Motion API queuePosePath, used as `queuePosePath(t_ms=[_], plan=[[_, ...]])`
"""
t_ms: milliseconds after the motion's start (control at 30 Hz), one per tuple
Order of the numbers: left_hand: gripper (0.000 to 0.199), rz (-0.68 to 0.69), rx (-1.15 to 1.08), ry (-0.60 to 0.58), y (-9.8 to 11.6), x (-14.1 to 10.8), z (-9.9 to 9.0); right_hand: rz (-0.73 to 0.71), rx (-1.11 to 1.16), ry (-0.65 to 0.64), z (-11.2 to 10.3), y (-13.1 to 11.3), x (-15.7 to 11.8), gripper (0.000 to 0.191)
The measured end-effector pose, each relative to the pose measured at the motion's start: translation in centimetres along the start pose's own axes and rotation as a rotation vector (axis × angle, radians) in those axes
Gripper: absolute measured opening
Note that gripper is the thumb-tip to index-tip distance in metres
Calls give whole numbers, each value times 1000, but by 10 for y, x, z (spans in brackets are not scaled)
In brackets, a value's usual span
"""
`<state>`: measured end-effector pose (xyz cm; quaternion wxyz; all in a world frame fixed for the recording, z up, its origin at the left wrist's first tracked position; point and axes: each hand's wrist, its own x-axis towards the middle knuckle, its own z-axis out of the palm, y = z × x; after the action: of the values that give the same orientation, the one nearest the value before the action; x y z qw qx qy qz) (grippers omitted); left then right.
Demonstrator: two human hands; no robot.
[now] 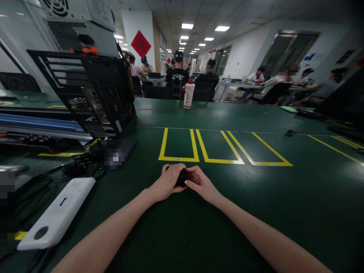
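Note:
A small black object (182,178) sits between my two hands, low over the green table (193,231); its kind is hard to make out because fingers cover most of it. My left hand (167,182) wraps around its left side, with the fingers over the top and the thumb below. On the other side, my right hand (201,184) pinches its right edge with thumb and fingertips. Just beyond both hands, yellow tape outlines (178,159) mark the tabletop.
At left stand an open black computer case (105,91), a white elongated device (59,212) and tangled black cables (72,170). A white bottle with a red lid (188,94) stands at the table's far side. A small black item (290,132) lies right. Several people sit beyond.

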<state>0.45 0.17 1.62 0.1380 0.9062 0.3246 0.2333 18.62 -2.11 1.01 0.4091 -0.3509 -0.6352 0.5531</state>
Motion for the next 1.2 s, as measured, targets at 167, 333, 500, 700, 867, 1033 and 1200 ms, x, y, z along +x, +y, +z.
queuePosePath(t_ms=[167, 333, 500, 700, 867, 1033, 1200], plan=[[60, 0, -22, -38, 0, 1, -3, 31, -4, 2, -2, -4, 0, 28], [59, -3, -20, -32, -1, 1, -3, 54, -3, 23, -2, -3, 1, 18], [59, -5, -13, -35, -3, 2, -1, 66, -77, 39, -2, -4, 2, 29], [60, -11, -11, -39, -1, 2, -3, 41, -61, -6, -3, -6, 0, 30], [60, -9, -11, -34, -1, 2, -3, 52, -3, 4, -2, -4, 1, 21], [60, -3, -2, -16, -2, 2, 0, 78, -33, 42, -3, -4, 3, 28], [60, -4, 1, -27, -2, 1, 0, 57, 2, -6, -4, -4, 2, 30]])
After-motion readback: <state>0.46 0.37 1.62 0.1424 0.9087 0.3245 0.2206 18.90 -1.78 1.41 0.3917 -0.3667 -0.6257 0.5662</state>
